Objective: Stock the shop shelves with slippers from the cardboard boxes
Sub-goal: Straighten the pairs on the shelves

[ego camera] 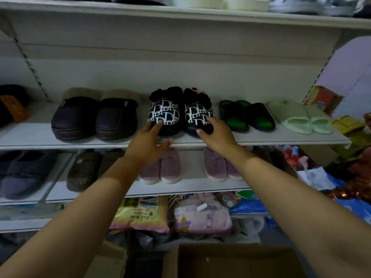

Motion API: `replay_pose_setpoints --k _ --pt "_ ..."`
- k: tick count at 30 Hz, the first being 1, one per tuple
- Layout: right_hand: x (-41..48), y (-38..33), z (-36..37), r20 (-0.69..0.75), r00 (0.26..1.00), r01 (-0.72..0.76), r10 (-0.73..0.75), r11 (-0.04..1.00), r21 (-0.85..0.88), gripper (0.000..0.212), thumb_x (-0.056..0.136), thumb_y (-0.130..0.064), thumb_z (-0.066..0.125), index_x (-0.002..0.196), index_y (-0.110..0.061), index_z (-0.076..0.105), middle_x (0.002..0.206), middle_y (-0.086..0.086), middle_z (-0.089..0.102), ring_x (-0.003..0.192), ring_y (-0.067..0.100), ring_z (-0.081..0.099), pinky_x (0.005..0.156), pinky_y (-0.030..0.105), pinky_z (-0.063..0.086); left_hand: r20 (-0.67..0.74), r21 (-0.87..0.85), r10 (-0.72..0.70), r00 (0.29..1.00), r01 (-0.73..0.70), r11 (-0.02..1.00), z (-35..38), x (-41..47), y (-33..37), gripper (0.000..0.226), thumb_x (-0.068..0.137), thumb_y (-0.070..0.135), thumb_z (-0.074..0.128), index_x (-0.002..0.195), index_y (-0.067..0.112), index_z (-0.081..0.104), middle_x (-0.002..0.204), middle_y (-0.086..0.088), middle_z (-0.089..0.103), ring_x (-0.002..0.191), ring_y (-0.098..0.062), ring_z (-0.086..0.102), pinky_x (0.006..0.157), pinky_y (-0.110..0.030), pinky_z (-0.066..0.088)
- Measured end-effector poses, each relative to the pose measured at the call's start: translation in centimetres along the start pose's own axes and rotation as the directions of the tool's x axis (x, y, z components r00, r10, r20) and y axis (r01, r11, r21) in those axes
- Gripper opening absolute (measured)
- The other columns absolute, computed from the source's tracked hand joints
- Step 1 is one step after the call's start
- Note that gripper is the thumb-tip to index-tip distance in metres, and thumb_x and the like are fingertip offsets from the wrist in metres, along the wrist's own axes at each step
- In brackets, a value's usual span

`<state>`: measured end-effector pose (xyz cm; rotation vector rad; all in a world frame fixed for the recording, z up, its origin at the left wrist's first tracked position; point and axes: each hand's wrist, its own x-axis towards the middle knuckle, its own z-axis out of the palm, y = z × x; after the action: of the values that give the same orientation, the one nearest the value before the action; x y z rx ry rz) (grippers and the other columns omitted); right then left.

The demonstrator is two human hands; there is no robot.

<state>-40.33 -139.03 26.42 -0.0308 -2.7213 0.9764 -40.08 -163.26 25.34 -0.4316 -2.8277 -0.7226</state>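
Two black white-lettered slippers [181, 114] stand side by side on the middle shelf [261, 138].

Matt white painted shelf [261, 138], smooth printed slippers [164, 115], ribbed lilac cloth slippers [170, 167], plain cardboard box [241, 261]

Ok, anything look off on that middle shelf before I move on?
Mostly tidy: the pairs on the middle shelf sit side by side, toes out. One oddity: an orange bit sticks up behind the right patterned slipper; the left patterned slipper shows none. Cannot tell what it is.
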Motion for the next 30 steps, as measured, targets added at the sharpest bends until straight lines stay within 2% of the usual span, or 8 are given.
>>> replay_pose_setpoints --k 3,6,10,16,19,23,26,30 --pt "0.3 0.6 -0.1 -0.015 1.000 0.008 -0.007 1.000 0.003 0.060 0.095 -0.032 0.069 0.147 -0.009 0.050 0.147 0.013 0.054 0.135 0.028 0.050 0.108 0.030 0.039 -0.047 0.072 0.015 0.999 -0.012 0.997 0.7 0.5 -0.8 0.072 0.097 0.061 0.053 0.156 0.024 0.037 0.162 -0.019 0.032 0.142 -0.041 0.041 0.109 -0.046 0.041" --pt "0.2 1.2 -1.1 -0.021 0.999 0.034 -0.034 0.999 0.019 0.055 0.095 -0.030 0.070 0.143 -0.009 0.055 0.143 0.013 0.057 0.132 0.027 0.053 0.104 0.026 0.039 -0.209 0.161 0.096 0.973 -0.063 0.985 0.8 1.1 -0.4 0.069 0.094 0.065 0.042 0.133 0.012 0.062 0.135 -0.023 0.057 0.125 -0.046 0.050 0.099 -0.054 0.047" --pt "-0.4 3.1 -4.1 -0.154 0.988 0.019 -0.019 1.000 -0.001 0.052 0.096 -0.028 0.069 0.142 -0.007 0.056 0.142 0.016 0.056 0.131 0.029 0.054 0.108 0.034 0.042 -0.303 0.112 0.246 0.921 -0.222 0.968 0.9 2.0 2.8 0.051 0.093 0.048 0.056 0.120 0.005 0.067 0.127 -0.020 0.061 0.117 -0.042 0.053 0.091 -0.049 0.048" --pt "-0.5 9.6 -10.9 -0.260 0.961 -0.117 0.094 0.990 -0.073 0.050 0.099 -0.029 0.063 0.144 -0.007 0.054 0.146 0.015 0.054 0.136 0.030 0.049 0.110 0.032 0.036 -0.179 -0.035 0.463 0.868 -0.476 0.879 5.4 3.5 11.1 0.047 0.096 0.031 0.061 0.132 0.001 0.060 0.130 -0.019 0.061 0.116 -0.041 0.058 0.091 -0.045 0.054" --pt "-0.2 13.5 -12.9 -0.223 0.964 -0.169 0.148 0.982 -0.082 0.051 0.100 -0.031 0.062 0.146 -0.010 0.052 0.148 0.016 0.052 0.137 0.031 0.047 0.107 0.030 0.036 -0.013 -0.144 0.401 0.916 -0.398 0.906 9.2 4.5 15.7 0.057 0.100 0.034 0.061 0.147 0.006 0.048 0.147 -0.018 0.048 0.133 -0.038 0.048 0.105 -0.042 0.045" --pt "1.1 18.1 -13.3 -0.103 0.985 -0.150 0.141 0.985 -0.087 0.051 0.099 -0.032 0.064 0.144 -0.011 0.055 0.147 0.015 0.052 0.136 0.030 0.048 0.104 0.026 0.035 0.176 0.005 0.165 0.970 -0.169 0.986 13.9 7.3 19.0 0.067 0.101 0.050 0.049 0.158 0.021 0.028 0.160 -0.022 0.027 0.143 -0.042 0.032 0.114 -0.048 0.037" --pt "2.3 20.3 -12.9 0.015 0.995 -0.096 0.098 0.992 -0.084 0.052 0.097 -0.032 0.065 0.145 -0.013 0.055 0.152 0.017 0.045 0.140 0.030 0.044 0.110 0.027 0.034 0.140 0.070 0.039 0.989 -0.049 0.996 16.1 8.2 19.4 0.064 0.100 0.052 0.048 0.156 0.029 0.028 0.155 -0.022 0.034 0.143 -0.041 0.030 0.113 -0.051 0.035" --pt "3.3 21.7 -12.3 0.054 0.999 -0.005 0.009 0.997 -0.074 0.052 0.095 -0.036 0.067 0.142 -0.016 0.058 0.154 0.015 0.046 0.142 0.030 0.043 0.118 0.038 0.034 0.018 0.077 0.028 0.999 -0.029 0.997 16.8 8.2 19.6 0.060 0.095 0.057 0.051 0.147 0.028 0.041 0.142 -0.016 0.051 0.137 -0.037 0.040 0.109 -0.048 0.038"
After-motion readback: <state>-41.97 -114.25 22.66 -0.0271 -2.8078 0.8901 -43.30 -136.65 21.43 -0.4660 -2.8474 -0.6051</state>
